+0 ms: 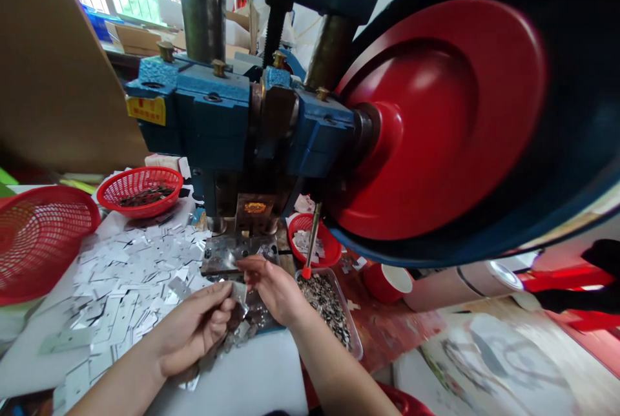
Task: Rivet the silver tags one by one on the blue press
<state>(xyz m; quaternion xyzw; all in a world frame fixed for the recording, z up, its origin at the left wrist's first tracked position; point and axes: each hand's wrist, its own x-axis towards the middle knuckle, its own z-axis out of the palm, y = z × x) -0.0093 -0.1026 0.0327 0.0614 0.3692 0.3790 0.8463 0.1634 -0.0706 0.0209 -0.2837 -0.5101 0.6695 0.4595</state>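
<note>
Between the thumb and fingers of my left hand [201, 325] is a small flat metal plate [239, 293], in front of the press die. My right hand [276, 290] is just to the right of it, fingers stretched toward the metal die block [220, 259] and seeming to hold nothing. Whether its fingertips touch the block I cannot tell. Above the block stands the blue press [208, 125] with its ram. A large heap of thin metal plates [121, 274] lies to the left of my left hand. Small metal pieces [239, 333] lie below my hands.
A large red flywheel [436, 112] fills the upper right. Red baskets stand at the left [43, 241], behind the heap [140, 174] and beside the press [334, 249]. A clear plastic bin [355, 332] of small metal scraps sits right of my right forearm, under a red-tipped lever [314, 235].
</note>
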